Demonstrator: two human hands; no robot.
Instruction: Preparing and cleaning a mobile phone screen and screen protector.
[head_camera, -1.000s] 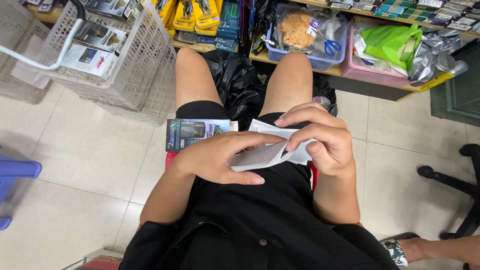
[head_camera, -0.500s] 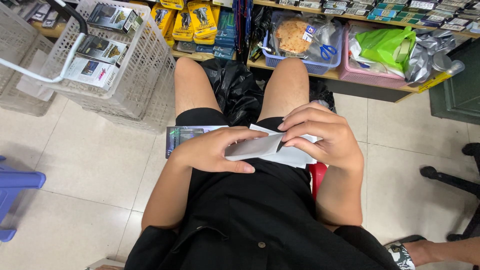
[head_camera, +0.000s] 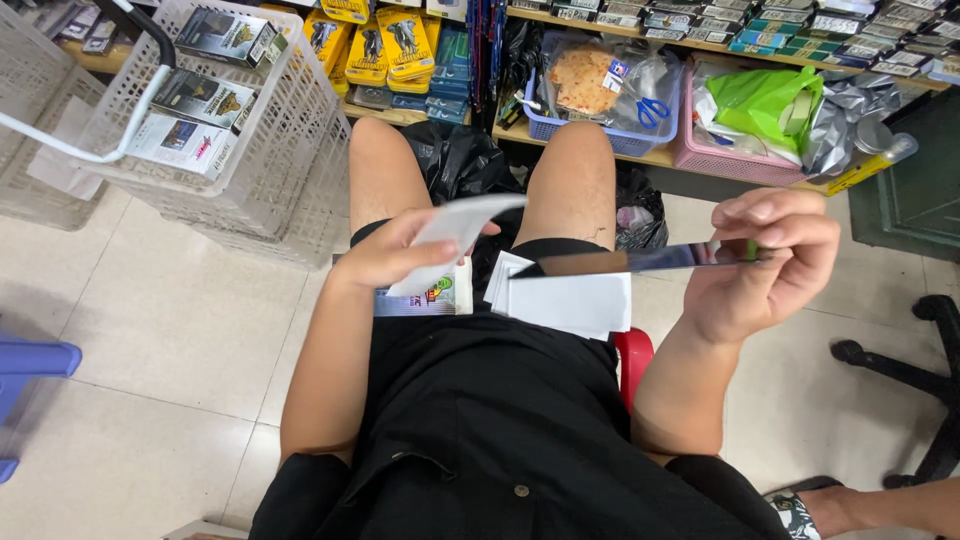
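Head view, left hand (head_camera: 395, 255): raised over the left thigh, fingers (head_camera: 455, 232) and thumb pinched on a white paper sheet (head_camera: 455, 235) that curls upward and toward the knee.
Head view, right hand (head_camera: 765, 265): held out past the right thigh, fingers (head_camera: 775, 215) curled over and pressed against the thumb, pinching the far end of a thin flat screen protector (head_camera: 640, 260) seen nearly edge-on.
Screen protector, long axis: runs roughly level from the right fingers back toward the middle of the lap; its free end sits above the white sheets, well apart from the left fingers.
White paper sheet, direction: rises from the left fingers up and to the right, its tip pointing at the gap between the knees.
Hand nearer the protector: the right one, which already grips it; the left is across the lap, with the loose white cards between them.
Lap, under the fingers: a small stack of white cards (head_camera: 565, 300) lies on the black shorts (head_camera: 480, 400), just below the protector's free end; a printed retail box (head_camera: 425, 298) lies directly beneath the left fingers, touching the cards' left edge or nearly so.
Beyond the left fingers: a white plastic basket (head_camera: 300, 150) of boxed goods stands on the tiled floor (head_camera: 160, 330).
Beyond the right fingers: a shelf (head_camera: 700, 160) with a blue tray and a pink tray.
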